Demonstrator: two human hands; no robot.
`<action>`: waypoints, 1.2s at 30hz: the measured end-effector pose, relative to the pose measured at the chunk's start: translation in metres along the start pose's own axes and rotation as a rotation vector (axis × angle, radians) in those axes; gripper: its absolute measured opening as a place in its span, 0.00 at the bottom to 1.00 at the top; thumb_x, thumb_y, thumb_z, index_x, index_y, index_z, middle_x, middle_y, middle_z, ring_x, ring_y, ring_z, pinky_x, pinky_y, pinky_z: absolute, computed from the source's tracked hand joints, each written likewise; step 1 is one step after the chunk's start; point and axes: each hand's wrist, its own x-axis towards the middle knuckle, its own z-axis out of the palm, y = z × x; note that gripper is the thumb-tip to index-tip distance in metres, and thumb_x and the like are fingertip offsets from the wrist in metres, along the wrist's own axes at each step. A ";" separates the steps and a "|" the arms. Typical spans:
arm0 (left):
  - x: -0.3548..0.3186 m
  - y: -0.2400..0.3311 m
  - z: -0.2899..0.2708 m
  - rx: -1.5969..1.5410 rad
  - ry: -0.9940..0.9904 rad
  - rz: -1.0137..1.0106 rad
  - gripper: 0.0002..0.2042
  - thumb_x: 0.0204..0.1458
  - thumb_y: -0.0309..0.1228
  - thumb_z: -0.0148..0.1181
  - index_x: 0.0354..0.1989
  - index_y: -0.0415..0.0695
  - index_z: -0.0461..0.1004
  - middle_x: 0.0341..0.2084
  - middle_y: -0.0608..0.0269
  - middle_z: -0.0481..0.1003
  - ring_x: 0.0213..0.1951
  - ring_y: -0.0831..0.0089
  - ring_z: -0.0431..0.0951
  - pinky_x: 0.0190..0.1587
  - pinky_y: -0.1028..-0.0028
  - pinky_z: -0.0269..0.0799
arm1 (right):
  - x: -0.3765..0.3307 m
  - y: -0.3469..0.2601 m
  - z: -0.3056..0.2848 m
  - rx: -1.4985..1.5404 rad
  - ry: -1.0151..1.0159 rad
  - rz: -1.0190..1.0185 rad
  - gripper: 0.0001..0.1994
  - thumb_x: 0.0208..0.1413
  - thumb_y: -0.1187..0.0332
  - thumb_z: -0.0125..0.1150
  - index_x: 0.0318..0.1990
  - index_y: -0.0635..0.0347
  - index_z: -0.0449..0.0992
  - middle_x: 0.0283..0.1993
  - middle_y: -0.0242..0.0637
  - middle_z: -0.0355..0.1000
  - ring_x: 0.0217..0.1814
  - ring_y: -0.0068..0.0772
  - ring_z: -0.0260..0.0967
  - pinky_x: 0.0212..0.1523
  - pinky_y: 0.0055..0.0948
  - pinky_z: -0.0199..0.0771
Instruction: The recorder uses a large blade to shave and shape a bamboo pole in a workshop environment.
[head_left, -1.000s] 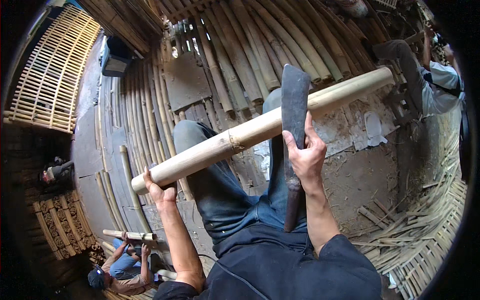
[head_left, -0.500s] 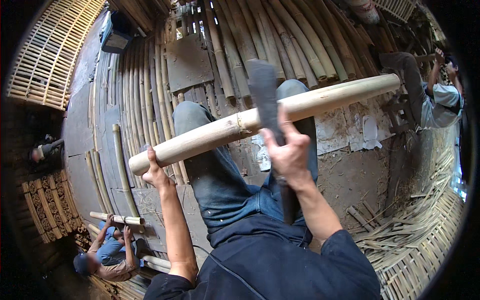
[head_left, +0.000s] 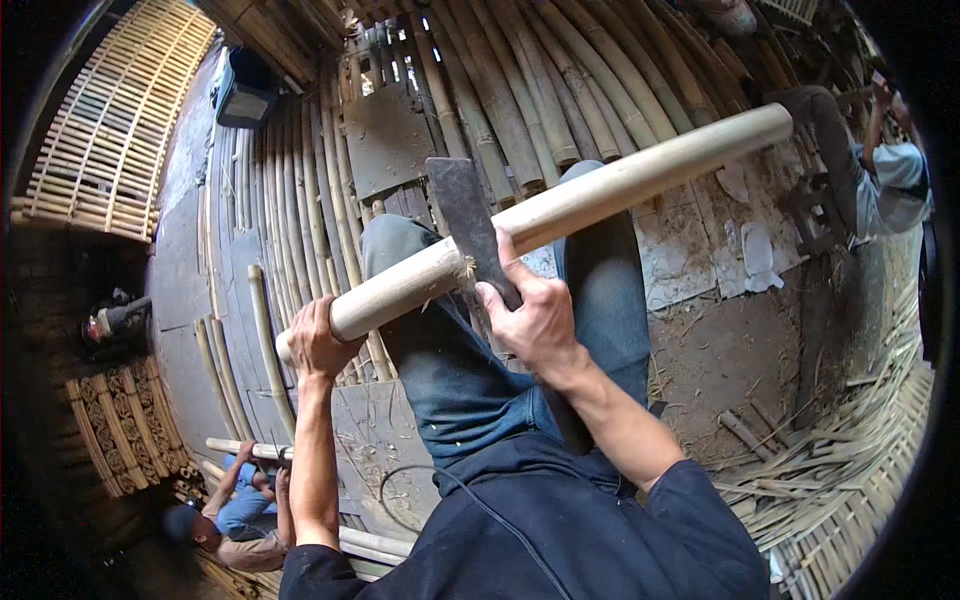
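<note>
A pale, peeled bamboo pole (head_left: 640, 182) slants across my raised knees, its right end higher in the view. My left hand (head_left: 325, 340) is closed round it close to the left end, fingers over the top. My right hand (head_left: 535, 318) grips a machete with a broad dark blade (head_left: 463, 205), forefinger laid along it. The blade crosses the pole at a node, where ragged fibres (head_left: 467, 265) stick out. The machete's long dark handle (head_left: 567, 420) runs back beneath my right forearm, partly hidden.
Bamboo poles (head_left: 590, 100) cover the floor ahead. A co-worker (head_left: 235, 510) sits lower left holding a pole; another person (head_left: 885, 175) sits far right. A split-bamboo heap (head_left: 850, 470) lies at right, bundled sticks (head_left: 125, 425) at left, and a slatted bamboo panel (head_left: 110, 120) upper left.
My right hand and the machete have moved left along the pole, the blade now tilting left over the node. My left hand has turned so its fingers lie over the pole.
</note>
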 end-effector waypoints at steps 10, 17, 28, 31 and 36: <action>0.004 0.022 -0.007 0.012 -0.056 -0.048 0.31 0.35 0.40 0.82 0.51 0.43 0.78 0.41 0.48 0.82 0.44 0.48 0.84 0.51 0.54 0.78 | 0.026 0.018 -0.068 0.168 0.145 0.393 0.29 0.63 0.68 0.69 0.72 0.63 0.71 0.42 0.50 0.85 0.37 0.37 0.85 0.38 0.39 0.86; 0.006 0.012 0.009 -0.041 -0.039 0.071 0.32 0.36 0.43 0.81 0.49 0.41 0.78 0.38 0.49 0.82 0.42 0.50 0.84 0.49 0.54 0.79 | -0.019 -0.027 0.044 0.102 -0.255 -0.003 0.38 0.58 0.68 0.71 0.77 0.45 0.66 0.31 0.52 0.83 0.27 0.44 0.82 0.34 0.45 0.84; 0.022 0.023 -0.004 -0.037 -0.108 -0.017 0.30 0.33 0.37 0.82 0.48 0.42 0.79 0.39 0.47 0.83 0.42 0.47 0.84 0.48 0.55 0.80 | -0.004 0.009 0.018 0.127 0.006 0.002 0.43 0.58 0.64 0.72 0.80 0.46 0.59 0.27 0.54 0.81 0.25 0.46 0.83 0.29 0.44 0.84; 0.029 0.004 -0.004 -0.110 -0.231 0.005 0.33 0.30 0.37 0.82 0.49 0.41 0.80 0.40 0.49 0.84 0.42 0.49 0.86 0.47 0.57 0.82 | -0.012 -0.006 0.042 0.105 -0.163 -0.053 0.43 0.59 0.64 0.72 0.81 0.47 0.57 0.21 0.49 0.77 0.17 0.43 0.76 0.25 0.42 0.82; 0.049 -0.007 -0.022 -0.133 -0.333 0.060 0.30 0.31 0.36 0.80 0.48 0.41 0.81 0.39 0.49 0.85 0.42 0.51 0.87 0.49 0.58 0.83 | 0.028 0.035 -0.041 0.092 0.309 -0.024 0.32 0.62 0.71 0.70 0.73 0.68 0.68 0.43 0.56 0.85 0.34 0.41 0.86 0.35 0.35 0.88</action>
